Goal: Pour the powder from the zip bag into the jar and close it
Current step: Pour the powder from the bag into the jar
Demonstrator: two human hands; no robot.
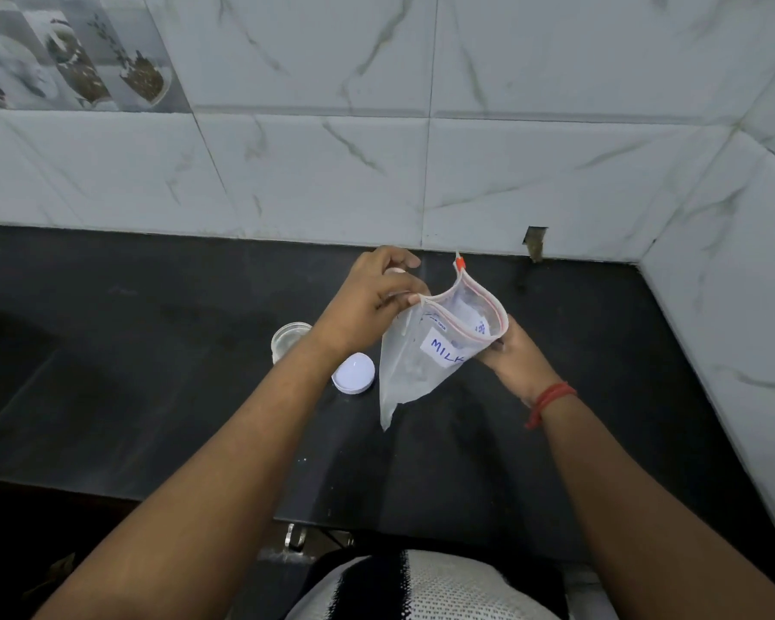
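I hold a clear zip bag (415,369) with a white label reading "MILK" above the black counter. Its red zip mouth gapes upward and an orange slider sits at the far end. My left hand (368,302) pinches the mouth's near-left rim. My right hand (508,355) grips the rim on the right side. White powder shows faintly inside. A small clear jar (287,340) stands on the counter to the left, with no lid on, partly hidden by my left forearm. Its white lid (353,372) lies beside it, under the bag's left edge.
The black counter (153,351) runs to a white marble-tiled wall (376,149) behind and on the right. A small notch in the wall (535,243) sits at counter level. A metal handle (296,536) shows below the counter's front edge.
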